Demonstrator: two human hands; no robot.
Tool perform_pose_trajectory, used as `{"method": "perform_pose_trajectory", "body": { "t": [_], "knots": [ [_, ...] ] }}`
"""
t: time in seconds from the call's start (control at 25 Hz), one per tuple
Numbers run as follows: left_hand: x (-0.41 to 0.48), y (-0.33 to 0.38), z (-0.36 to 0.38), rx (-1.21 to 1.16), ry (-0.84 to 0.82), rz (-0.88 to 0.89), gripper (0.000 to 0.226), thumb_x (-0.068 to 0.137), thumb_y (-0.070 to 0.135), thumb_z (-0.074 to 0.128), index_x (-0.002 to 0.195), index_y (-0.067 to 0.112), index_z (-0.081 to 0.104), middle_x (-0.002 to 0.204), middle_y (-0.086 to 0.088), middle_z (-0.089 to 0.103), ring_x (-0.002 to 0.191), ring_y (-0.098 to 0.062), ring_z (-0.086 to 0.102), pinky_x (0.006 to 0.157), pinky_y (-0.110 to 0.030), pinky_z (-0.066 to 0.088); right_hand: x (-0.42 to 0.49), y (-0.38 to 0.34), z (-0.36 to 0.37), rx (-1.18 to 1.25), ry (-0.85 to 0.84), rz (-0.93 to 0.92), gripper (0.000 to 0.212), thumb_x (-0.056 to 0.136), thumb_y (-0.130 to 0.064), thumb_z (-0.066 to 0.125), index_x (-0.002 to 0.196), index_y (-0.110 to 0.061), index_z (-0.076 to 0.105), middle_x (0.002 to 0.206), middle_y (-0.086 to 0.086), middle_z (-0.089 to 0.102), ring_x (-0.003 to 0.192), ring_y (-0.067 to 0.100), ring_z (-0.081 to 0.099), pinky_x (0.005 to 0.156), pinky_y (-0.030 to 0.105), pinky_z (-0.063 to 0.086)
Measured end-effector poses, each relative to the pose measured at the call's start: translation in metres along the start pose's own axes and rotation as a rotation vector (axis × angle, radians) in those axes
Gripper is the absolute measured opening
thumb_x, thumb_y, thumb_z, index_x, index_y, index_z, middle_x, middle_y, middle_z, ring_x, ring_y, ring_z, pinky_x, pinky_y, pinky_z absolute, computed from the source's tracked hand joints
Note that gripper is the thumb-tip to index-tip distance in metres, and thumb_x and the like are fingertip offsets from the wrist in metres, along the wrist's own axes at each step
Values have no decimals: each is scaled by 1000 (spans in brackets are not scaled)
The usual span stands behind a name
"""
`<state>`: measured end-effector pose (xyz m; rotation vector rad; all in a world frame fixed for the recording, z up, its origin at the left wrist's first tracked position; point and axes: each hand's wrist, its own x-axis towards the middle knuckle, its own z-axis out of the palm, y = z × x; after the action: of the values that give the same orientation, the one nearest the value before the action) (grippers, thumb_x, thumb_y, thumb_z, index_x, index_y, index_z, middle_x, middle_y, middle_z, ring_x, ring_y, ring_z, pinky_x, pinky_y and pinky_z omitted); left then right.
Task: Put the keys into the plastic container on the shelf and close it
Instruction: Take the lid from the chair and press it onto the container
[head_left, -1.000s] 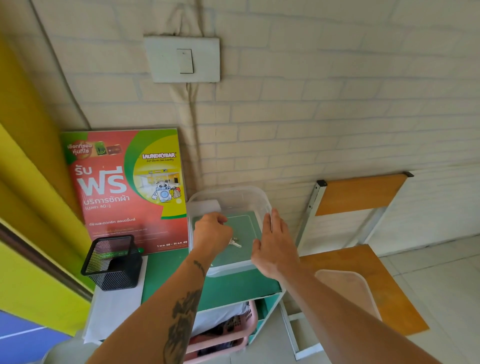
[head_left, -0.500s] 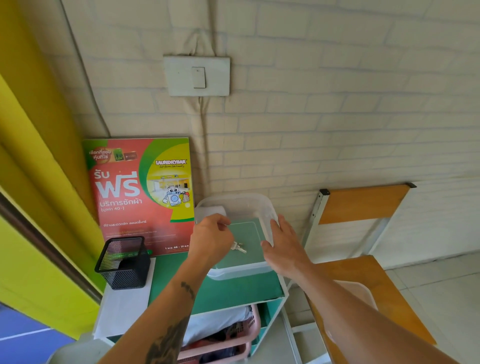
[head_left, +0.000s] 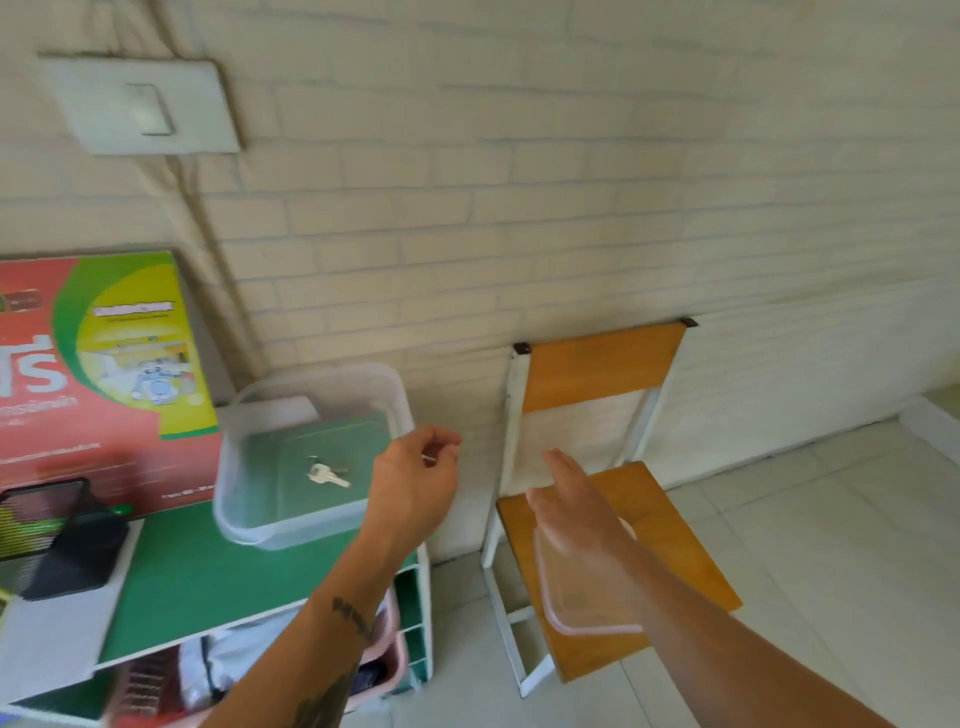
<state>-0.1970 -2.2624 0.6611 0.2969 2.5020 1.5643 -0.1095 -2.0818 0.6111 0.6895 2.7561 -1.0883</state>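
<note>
A clear plastic container (head_left: 311, 530) stands open on the green shelf top (head_left: 208, 577). The silver keys (head_left: 327, 474) lie on its floor, free of either hand. My left hand (head_left: 415, 483) hovers at the container's right edge, loosely curled and holding nothing. My right hand (head_left: 571, 499) stretches out flat over the wooden chair (head_left: 675, 519), fingers apart. Just under and in front of it, the clear lid with a pink rim (head_left: 582, 618) lies on the chair seat, partly hidden by my right forearm.
A red and green poster (head_left: 104, 364) leans on the brick wall behind the shelf. A black mesh pen holder (head_left: 62, 530) stands at the shelf's left. A pink basket (head_left: 389, 649) sits on the lower shelf. A light switch (head_left: 145, 106) is on the wall.
My left hand let go of the keys, which now lie in the container, and drew back to its right edge. My right hand left the container and swung right over the chair.
</note>
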Motion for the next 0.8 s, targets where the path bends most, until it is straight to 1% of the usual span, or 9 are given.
{"method": "perform_pose_trajectory", "body": {
  "t": [0.08, 0.2, 0.32, 0.36, 0.44, 0.52, 0.6, 0.72, 0.8],
  "knots": [
    [-9, 3, 45, -1, -72, -30, 19, 88, 15, 57, 91, 25, 73, 80, 4, 72, 69, -16, 69, 61, -20, 52, -4, 39, -12, -12, -36, 57, 64, 102, -34, 38, 157, -14, 12, 166, 1, 4, 152, 17, 6, 120, 36, 11],
    [-16, -9, 111, -43, -187, -183, 22, 85, 12, 55, 91, 24, 73, 80, 1, 74, 65, -19, 68, 65, -34, 57, -7, 96, -23, -53, -83, 131, 64, 100, -34, 41, 156, -15, 17, 165, 2, 13, 150, 23, 16, 119, 40, 21],
    [-25, -32, 164, -23, -252, -324, 21, 84, 13, 55, 92, 23, 72, 77, -3, 72, 63, -18, 64, 66, -34, 57, -5, 145, -23, -72, -125, 177, 62, 97, -34, 43, 153, -18, 23, 159, 3, 27, 140, 28, 36, 110, 46, 37],
    [-28, -40, 181, -8, -263, -359, 20, 84, 14, 54, 91, 23, 71, 79, -4, 72, 65, -18, 63, 67, -35, 57, -4, 163, -20, -77, -139, 192, 62, 97, -34, 43, 153, -18, 23, 158, 3, 29, 137, 28, 38, 108, 47, 40],
    [-32, -56, 211, 34, -281, -417, 17, 85, 16, 53, 91, 23, 68, 90, -5, 71, 71, -16, 63, 65, -30, 54, -1, 192, -12, -84, -167, 235, 63, 97, -34, 43, 154, -18, 20, 158, 3, 27, 138, 28, 35, 109, 46, 39],
    [-34, -73, 239, 112, -310, -466, 23, 87, 17, 51, 104, 23, 64, 103, -3, 68, 73, -7, 59, 58, -20, 44, 4, 220, -2, -84, -190, 270, 63, 97, -34, 42, 154, -19, 20, 157, 4, 27, 139, 28, 34, 110, 46, 38],
    [-32, -94, 267, 148, -361, -524, 30, 88, 19, 52, 117, 21, 61, 109, -1, 64, 74, -5, 55, 58, -19, 40, 16, 248, 10, -75, -215, 298, 62, 96, -33, 43, 154, -23, 21, 156, 4, 27, 139, 28, 32, 111, 46, 37],
    [-28, -125, 300, 159, -430, -592, 39, 92, 22, 53, 130, 17, 53, 112, -2, 59, 91, -17, 55, 77, -25, 40, 33, 281, 25, -95, -226, 320, 59, 93, -30, 46, 149, -24, 29, 150, 6, 33, 134, 29, 35, 107, 46, 40],
    [-24, -149, 319, 180, -429, -614, 46, 92, 27, 53, 138, 18, 48, 129, -6, 55, 109, -23, 53, 86, -30, 41, 47, 302, 37, -99, -215, 344, 58, 92, -28, 48, 147, -20, 31, 148, 6, 36, 133, 30, 36, 105, 46, 42]
  ]
}}
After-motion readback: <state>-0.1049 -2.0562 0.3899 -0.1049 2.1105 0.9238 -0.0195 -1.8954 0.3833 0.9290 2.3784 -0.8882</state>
